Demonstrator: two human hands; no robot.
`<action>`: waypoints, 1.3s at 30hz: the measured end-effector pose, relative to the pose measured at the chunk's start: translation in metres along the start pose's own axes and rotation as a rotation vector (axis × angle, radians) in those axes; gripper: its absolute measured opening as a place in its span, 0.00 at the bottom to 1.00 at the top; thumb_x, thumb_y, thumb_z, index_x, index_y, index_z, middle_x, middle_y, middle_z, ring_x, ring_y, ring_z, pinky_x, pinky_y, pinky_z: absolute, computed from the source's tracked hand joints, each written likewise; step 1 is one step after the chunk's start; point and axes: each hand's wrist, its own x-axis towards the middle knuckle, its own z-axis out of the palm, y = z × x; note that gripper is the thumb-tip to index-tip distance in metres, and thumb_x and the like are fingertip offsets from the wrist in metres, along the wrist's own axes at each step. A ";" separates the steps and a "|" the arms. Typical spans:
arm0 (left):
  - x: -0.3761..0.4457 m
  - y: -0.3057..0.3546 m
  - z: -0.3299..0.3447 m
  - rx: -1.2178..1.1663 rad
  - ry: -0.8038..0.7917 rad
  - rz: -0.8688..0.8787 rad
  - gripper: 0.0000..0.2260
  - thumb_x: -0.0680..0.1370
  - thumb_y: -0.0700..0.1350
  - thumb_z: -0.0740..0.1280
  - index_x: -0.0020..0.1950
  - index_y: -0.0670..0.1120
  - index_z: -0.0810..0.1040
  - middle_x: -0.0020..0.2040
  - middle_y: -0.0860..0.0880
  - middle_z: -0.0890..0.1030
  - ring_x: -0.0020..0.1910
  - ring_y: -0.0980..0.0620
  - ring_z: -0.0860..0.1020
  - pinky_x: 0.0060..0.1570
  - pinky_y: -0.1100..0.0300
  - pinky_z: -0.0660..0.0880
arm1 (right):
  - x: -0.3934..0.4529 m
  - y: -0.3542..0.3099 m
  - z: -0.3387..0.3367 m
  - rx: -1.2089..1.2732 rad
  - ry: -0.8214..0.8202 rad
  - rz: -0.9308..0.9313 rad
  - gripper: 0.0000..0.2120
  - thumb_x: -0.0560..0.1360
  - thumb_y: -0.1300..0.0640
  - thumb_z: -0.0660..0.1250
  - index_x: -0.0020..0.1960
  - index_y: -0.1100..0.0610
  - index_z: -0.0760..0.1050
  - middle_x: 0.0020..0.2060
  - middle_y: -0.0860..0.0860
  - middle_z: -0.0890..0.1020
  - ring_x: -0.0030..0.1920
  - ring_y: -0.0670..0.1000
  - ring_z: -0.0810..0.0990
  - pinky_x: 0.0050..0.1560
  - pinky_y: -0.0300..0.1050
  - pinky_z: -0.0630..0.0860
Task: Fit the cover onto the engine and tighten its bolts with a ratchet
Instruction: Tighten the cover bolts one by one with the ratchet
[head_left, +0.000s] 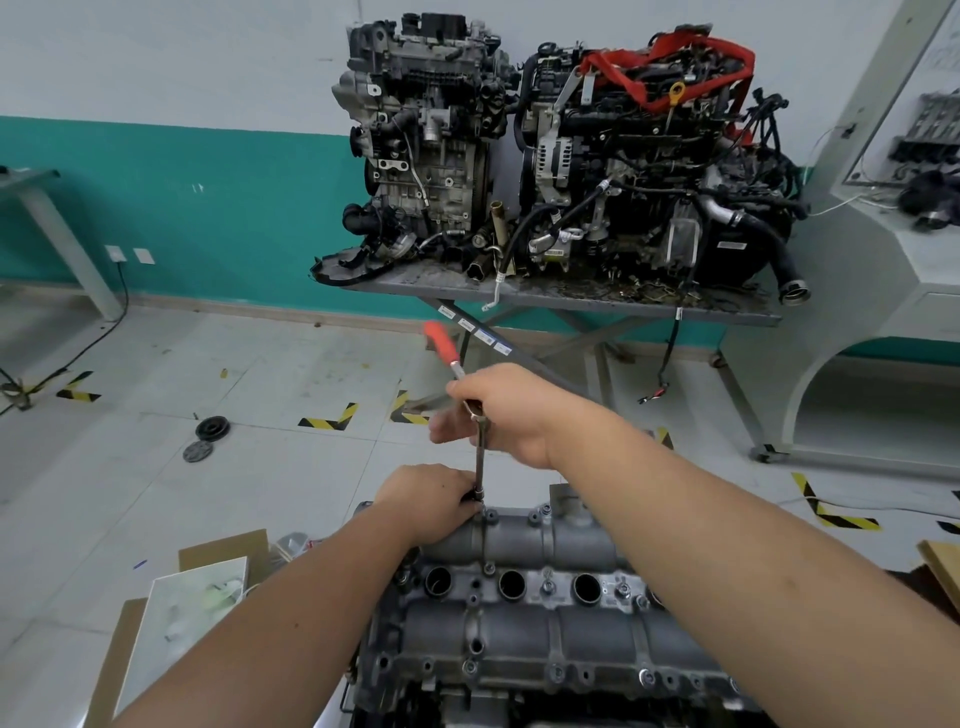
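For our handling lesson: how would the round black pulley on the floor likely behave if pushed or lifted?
The black pulley looks round and grooved, so set on edge it would probably roll. Lying flat on the tiled floor, as it seems to, it would likely just slide. It looks rigid and probably heavy for its size.

Bright, even indoor light, soft all over, no hard shadows on the pale floor (260, 364). Motion blur smears the right hand (498, 410) and the red-handled ratchet (457, 374) above the engine (519, 597). Wide-angle bend curves the white cabinet (883, 260) far right of the engine; corners go soft.
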 end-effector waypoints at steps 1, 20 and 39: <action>0.000 0.000 0.000 0.001 0.000 0.001 0.14 0.81 0.61 0.57 0.55 0.54 0.76 0.56 0.51 0.82 0.56 0.46 0.79 0.43 0.54 0.68 | 0.000 0.006 0.000 0.240 -0.011 0.009 0.06 0.82 0.61 0.58 0.48 0.60 0.71 0.35 0.55 0.83 0.42 0.55 0.86 0.31 0.37 0.76; 0.002 0.003 -0.001 -0.008 -0.004 -0.004 0.14 0.82 0.57 0.58 0.59 0.51 0.77 0.56 0.48 0.82 0.54 0.45 0.79 0.43 0.55 0.67 | 0.006 0.030 0.009 -1.627 0.495 -0.655 0.09 0.79 0.54 0.61 0.57 0.56 0.74 0.52 0.53 0.76 0.55 0.58 0.74 0.70 0.65 0.61; -0.001 -0.001 0.001 -0.016 0.003 -0.003 0.13 0.81 0.61 0.57 0.57 0.57 0.76 0.55 0.53 0.82 0.54 0.48 0.79 0.41 0.55 0.66 | -0.001 -0.005 0.000 -0.633 0.083 -0.087 0.13 0.82 0.54 0.56 0.55 0.61 0.74 0.39 0.55 0.87 0.44 0.53 0.86 0.46 0.47 0.77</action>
